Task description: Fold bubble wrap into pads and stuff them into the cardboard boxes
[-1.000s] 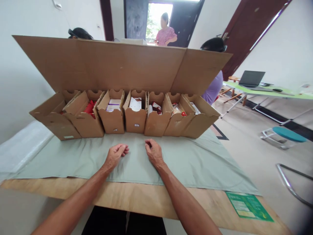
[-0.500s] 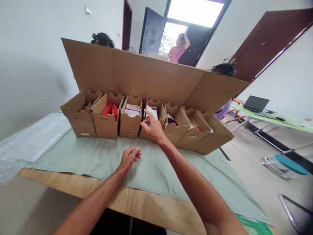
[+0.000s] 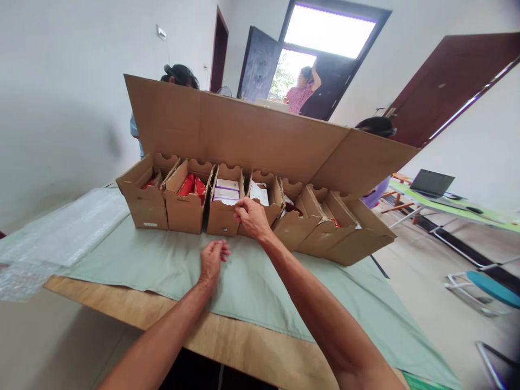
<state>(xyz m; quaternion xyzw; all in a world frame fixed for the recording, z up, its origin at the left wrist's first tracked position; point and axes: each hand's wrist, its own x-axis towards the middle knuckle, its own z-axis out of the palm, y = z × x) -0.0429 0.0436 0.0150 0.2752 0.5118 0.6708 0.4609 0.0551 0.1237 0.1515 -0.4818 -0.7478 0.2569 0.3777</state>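
Observation:
My right hand [image 3: 252, 218] hovers in front of the row of cardboard bins, its fingers curled in and nothing visible in them. Behind it is a bin with white cartons [image 3: 260, 192]; just left of that, another bin holds white-and-purple boxes [image 3: 226, 190]. Red packets [image 3: 192, 186] fill a bin farther left. Over the pale green cloth [image 3: 260, 295] my left hand [image 3: 213, 261] is loosely closed, with no object showing. Neither hand appears to grip a bin.
A tall cardboard panel [image 3: 260, 132] stands behind the bins. Bubble wrap [image 3: 89, 227] lies at the left. At right are a table with a laptop [image 3: 432, 183] and a blue stool [image 3: 493, 287]. People are beyond the panel, one at the doorway [image 3: 300, 95].
My right hand has drawn back and lowered from the bin, its pointing index finger now curled. My left hand has turned slightly, staying low over the cloth. The view has shifted a little.

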